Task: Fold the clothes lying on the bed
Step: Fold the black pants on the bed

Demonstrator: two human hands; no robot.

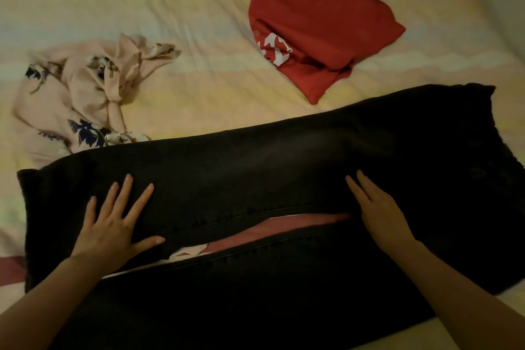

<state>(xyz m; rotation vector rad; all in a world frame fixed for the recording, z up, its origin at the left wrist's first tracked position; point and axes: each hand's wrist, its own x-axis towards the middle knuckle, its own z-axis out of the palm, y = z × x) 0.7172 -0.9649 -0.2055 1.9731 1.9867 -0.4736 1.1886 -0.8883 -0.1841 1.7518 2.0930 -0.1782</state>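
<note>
Two hands: left hand (113,231) and right hand (379,209) lie flat, fingers straight, pressing black denim trousers (284,167), gripping nothing.
Trousers: spread lengthwise across striped pastel bed (199,37).
Behind: folded red printed shirt (318,20); crumpled pink floral garment (76,99), left.

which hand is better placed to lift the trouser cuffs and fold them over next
Left, probably. The left hand lies flat on the black trousers near what looks like their narrower cuff end; the right hand rests toward the wider end.
</note>
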